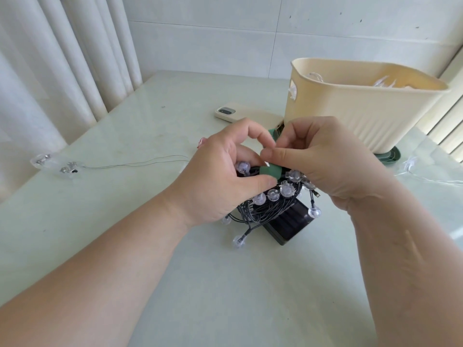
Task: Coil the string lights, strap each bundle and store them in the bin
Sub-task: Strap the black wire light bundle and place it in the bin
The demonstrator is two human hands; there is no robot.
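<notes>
The left hand (213, 179) and right hand (323, 159) each had a grip clamped on the green fabric strap (269, 172) around the coiled black-wired string lights (260, 209).

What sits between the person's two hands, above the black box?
A green strap, looped over the coiled string lights; the left hand and the right hand both pinch it. The head view shows this.
</notes>
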